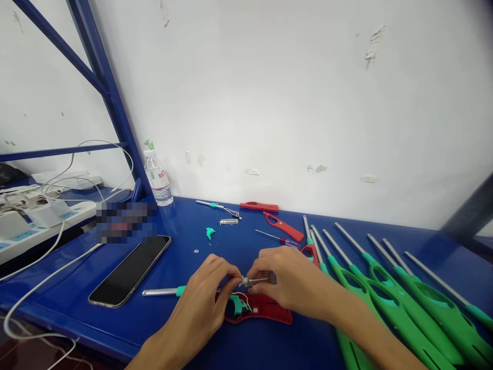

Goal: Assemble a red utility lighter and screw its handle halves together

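Observation:
A small clear lighter fuel tank (264, 279) is held lengthwise between the fingers of my right hand (290, 277). At the tank's valve end, the thumb and forefinger of my left hand (210, 288) are pinched together; the exact contact is too small to make out. Below both hands lies an opened red lighter shell half (275, 309). Inside it sit a teal trigger (238, 305) and thin white wires (246, 299). A metal lighter tube (159, 292) with a teal collar sticks out left, its other end hidden behind my left hand.
Behind are a second tube (208, 204), another clear tank (229, 221), a teal trigger (210, 233), red shell pieces (284, 226) and a screwdriver (277, 237). Several green lighters (404, 303) lie right. A phone (131, 271), water bottle (158, 180) and power strip (38, 228) are left.

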The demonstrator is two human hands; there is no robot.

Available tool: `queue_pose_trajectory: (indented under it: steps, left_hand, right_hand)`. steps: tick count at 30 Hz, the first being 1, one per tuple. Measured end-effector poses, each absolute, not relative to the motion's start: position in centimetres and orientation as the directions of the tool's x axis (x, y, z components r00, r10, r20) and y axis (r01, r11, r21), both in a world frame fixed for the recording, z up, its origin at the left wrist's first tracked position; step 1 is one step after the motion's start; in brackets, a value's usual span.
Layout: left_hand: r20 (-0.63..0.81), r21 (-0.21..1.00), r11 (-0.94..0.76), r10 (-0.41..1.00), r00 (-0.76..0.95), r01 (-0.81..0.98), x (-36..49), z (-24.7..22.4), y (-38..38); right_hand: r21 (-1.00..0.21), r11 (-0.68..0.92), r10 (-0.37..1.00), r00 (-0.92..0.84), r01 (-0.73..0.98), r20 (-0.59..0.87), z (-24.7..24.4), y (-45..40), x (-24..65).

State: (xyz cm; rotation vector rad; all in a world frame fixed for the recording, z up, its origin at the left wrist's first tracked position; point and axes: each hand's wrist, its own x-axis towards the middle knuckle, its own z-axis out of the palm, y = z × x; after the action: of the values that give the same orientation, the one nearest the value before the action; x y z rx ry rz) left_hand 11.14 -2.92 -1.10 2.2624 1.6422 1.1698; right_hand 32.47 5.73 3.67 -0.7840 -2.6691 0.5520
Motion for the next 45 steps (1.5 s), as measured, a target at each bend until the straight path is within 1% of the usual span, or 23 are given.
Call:
queue_pose_trajectory:
  steps: [8, 17, 25, 35, 41, 45]
  left_hand:
    - [0.398, 0.508, -0.335, 0.908, 0.129, 0.794, 10.5, -0.7, -2.7]
    - [0.263, 0.466, -0.255, 0.954, 0.143, 0.847, 4.4, 1.0, -4.3]
    - [0.067, 0.471, -0.225, 0.973, 0.22, 0.853, 4.3, 1.9, -4.2]
    - [0.0, 0.477, -0.148, 0.986, 0.168, 0.866, 5.8, 3.6, -5.2]
    - [0.029, 0.468, -0.174, 0.983, 0.181, 0.866, 5.6, 2.8, -4.4]
    - [0.06, 0.432, -0.2, 0.979, 0.194, 0.879, 5.4, 1.6, -4.0]
  right_hand:
    - [-0.411, 0.771, 0.587, -0.793, 0.487, 0.163, 3.8, 6.3, 32.7]
    - [-0.431, 0.748, 0.604, -0.787, 0.504, 0.127, 4.6, 5.9, 32.9]
    - [-0.455, 0.715, 0.601, -0.799, 0.53, 0.013, 4.7, 6.0, 33.5]
    - [-0.447, 0.695, 0.616, -0.787, 0.564, -0.035, 4.3, 6.0, 33.3]
    - [-0.448, 0.692, 0.616, -0.787, 0.565, -0.041, 4.2, 6.0, 33.3]
    - [-0.443, 0.693, 0.618, -0.785, 0.569, -0.041, 4.1, 6.1, 33.3]
